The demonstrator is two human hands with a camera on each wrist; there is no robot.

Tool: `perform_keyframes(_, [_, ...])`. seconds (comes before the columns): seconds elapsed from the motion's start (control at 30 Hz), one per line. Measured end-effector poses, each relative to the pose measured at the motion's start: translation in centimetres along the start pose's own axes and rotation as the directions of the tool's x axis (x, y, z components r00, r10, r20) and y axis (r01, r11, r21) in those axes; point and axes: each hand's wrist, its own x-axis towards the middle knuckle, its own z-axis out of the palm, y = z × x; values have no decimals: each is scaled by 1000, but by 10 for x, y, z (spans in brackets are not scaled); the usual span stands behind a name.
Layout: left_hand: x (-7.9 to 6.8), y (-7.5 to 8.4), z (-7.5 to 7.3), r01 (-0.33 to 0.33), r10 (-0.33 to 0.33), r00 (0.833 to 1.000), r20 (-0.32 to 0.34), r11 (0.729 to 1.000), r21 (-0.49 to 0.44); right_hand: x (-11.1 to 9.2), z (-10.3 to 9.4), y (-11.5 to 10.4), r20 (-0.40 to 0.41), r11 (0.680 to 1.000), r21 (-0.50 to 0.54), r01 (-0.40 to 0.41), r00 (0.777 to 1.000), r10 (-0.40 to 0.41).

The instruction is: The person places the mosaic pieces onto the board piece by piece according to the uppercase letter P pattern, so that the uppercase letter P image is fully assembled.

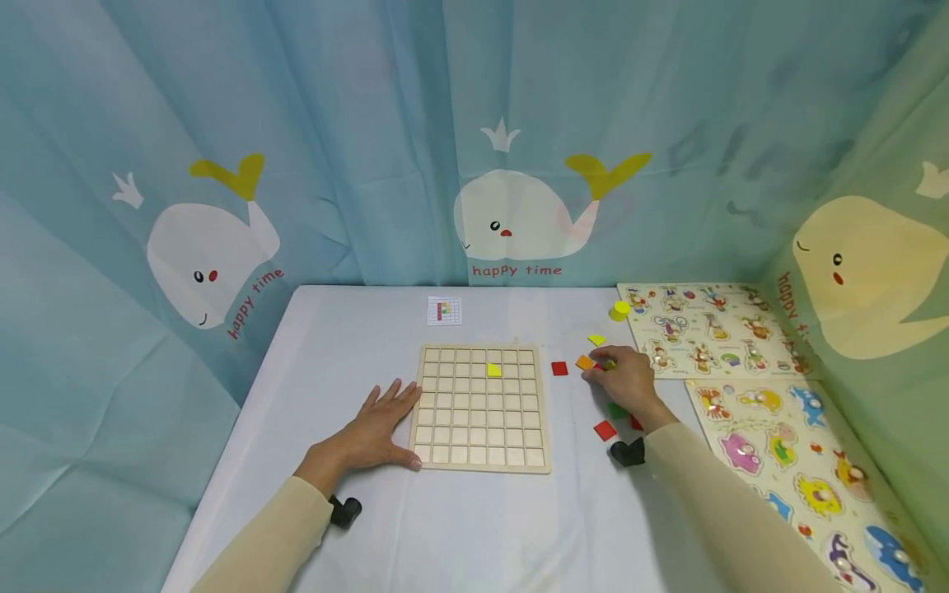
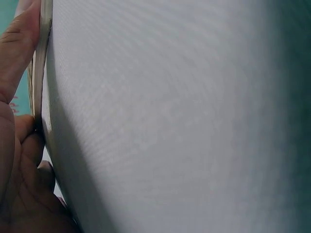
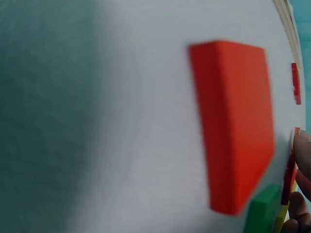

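Observation:
A square wooden grid board [image 1: 480, 470] lies mid-table, with one yellow tile [image 1: 494, 371] in an upper cell. Beside its left edge rests my left hand [image 1: 374, 428], fingers spread and thumb touching the lower left corner. The left wrist view shows that hand [image 2: 19, 160] against the board's side [image 2: 43, 58]. Right of the board, my right hand [image 1: 623, 377] reaches down over a cluster of tiles. Its fingertips are at an orange tile [image 1: 584, 362] and a partly covered red one; whether they pinch either is hidden. In the right wrist view, fingers [image 3: 303, 155] touch this cluster.
Loose tiles around the right hand include a red tile [image 1: 559, 368], another red tile [image 1: 605, 430], a green tile [image 1: 616, 410] and a yellow piece [image 1: 596, 339]. A yellow cylinder [image 1: 619, 310] stands behind. Picture puzzle boards [image 1: 771, 375] line the right side. A printed card [image 1: 444, 311] lies behind the grid.

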Motion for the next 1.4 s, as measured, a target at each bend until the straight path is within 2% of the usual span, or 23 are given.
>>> perform_keyframes(0.1, [-1, 0, 0, 2, -2, 1000, 1, 1000, -1, 0, 4, 0, -21, 998, -44, 42, 999, -43])
perform_keyframes(0.23, [-1, -1, 0, -1, 1, 1000, 5, 1000, 0, 1, 5, -1, 4, 995, -67, 69, 998, -69])
perform_keyframes(0.37, [-1, -1, 0, -3, 3, 1000, 2, 1000, 2, 1, 3, -2, 31, 995, -79, 66, 998, -63])
perform_keyframes(0.63, [-1, -2, 0, -6, 6, 1000, 0, 1000, 6, 1, 2, -3, 30, 996, -72, 60, 998, -58])
perform_keyframes(0.8, [1, -1, 0, -1, 1, 1000, 4, 1000, 20, -1, 1, -2, 10, 998, -38, 55, 998, -55])
perform_keyframes(1.1, [1, -1, -1, 1, -1, 1000, 9, 1000, 28, -5, 2, -9, -31, 993, 110, 53, 998, -50])
perform_keyframes(1.23, [1, -1, -1, 2, -2, 1000, 13, 1000, 31, -8, 4, -13, -80, 984, 161, 81, 994, -69])
perform_keyframes(1.4, [1, -1, 0, 7, -7, 1000, 9, 1000, 30, -12, 9, -21, -156, 968, 186, 168, 978, -139])
